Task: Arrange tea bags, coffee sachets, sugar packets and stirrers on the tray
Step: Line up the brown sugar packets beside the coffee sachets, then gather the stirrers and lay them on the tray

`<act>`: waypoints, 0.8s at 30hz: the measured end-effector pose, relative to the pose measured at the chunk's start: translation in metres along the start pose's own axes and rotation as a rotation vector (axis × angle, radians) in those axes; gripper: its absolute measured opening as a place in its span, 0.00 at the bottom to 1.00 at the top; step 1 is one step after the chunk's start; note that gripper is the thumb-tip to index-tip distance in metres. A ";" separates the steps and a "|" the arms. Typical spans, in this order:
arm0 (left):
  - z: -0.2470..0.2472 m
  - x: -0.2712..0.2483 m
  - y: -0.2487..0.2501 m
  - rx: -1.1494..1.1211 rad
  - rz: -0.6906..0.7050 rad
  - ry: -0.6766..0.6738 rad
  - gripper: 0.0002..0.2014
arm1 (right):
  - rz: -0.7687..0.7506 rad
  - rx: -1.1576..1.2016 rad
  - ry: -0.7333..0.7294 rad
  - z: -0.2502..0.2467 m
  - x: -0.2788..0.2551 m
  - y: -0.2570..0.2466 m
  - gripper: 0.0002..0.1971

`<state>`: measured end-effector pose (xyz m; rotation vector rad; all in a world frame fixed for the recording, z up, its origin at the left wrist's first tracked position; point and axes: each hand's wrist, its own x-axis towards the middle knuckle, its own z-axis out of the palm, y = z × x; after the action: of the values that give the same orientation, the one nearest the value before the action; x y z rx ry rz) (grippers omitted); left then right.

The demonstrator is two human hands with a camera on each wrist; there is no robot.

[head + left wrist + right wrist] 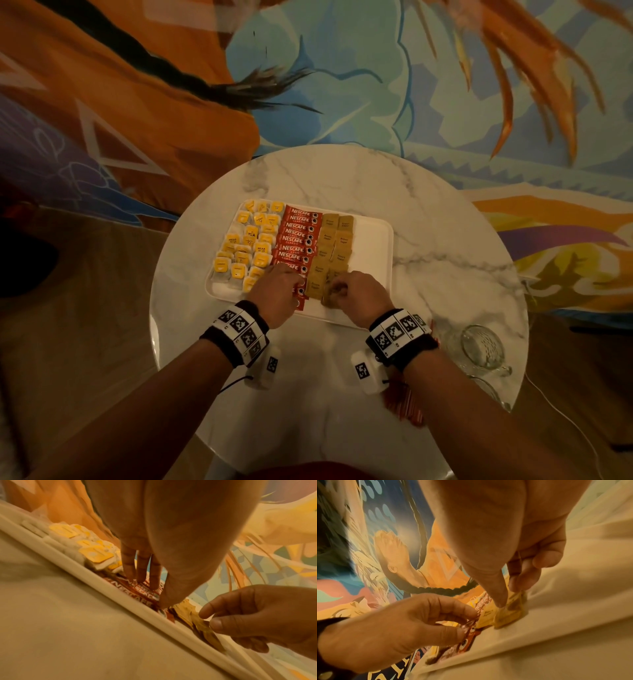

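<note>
The right hand [358,291] pinches a crumpled brown paper sugar packet [327,300] at its fingertips on the white rectangular tray [375,236]. Just beside it, the left hand [277,291] apparently nips a red foil coffee sachet [300,291] — a tug on either could drag the overlapped neighbours askew.

White rectangular tray [375,246], flat on the table, holding three columns side by side: overlapping white tea bags with yellow tags [245,248] at left, red Nescafe coffee sachets [295,236] laid crosswise in the middle, then brown paper sugar packets [334,240] two abreast. The nearest sugar packet is tilted up, pinched by the right hand [359,294]; the left hand [277,291] pinches the nearest sachet ends. Thin red stirrers [406,404], bundled, lie off the tray.
</note>
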<state>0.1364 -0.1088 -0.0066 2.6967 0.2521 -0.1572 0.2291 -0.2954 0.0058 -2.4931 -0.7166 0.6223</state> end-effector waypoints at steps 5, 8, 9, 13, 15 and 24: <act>-0.003 0.006 0.014 0.003 0.137 0.008 0.20 | -0.041 -0.089 0.029 -0.005 0.002 -0.001 0.09; -0.001 0.008 0.019 0.066 0.198 -0.047 0.19 | -0.035 -0.098 -0.004 -0.002 0.002 -0.001 0.07; 0.000 0.008 0.019 0.063 0.196 -0.068 0.19 | -0.034 -0.097 -0.003 -0.002 0.001 -0.001 0.08; 0.003 0.005 0.015 0.052 0.190 -0.099 0.21 | -0.033 -0.075 -0.005 -0.001 0.000 -0.001 0.09; 0.004 0.005 0.013 0.046 0.202 -0.095 0.20 | -0.034 -0.072 -0.005 -0.001 0.000 -0.001 0.09; 0.003 0.003 0.014 -0.051 0.235 -0.014 0.14 | 0.003 -0.064 0.039 -0.008 -0.009 -0.002 0.12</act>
<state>0.1421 -0.1226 -0.0042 2.6478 -0.0654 -0.0982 0.2257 -0.3016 0.0155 -2.5578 -0.7290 0.5591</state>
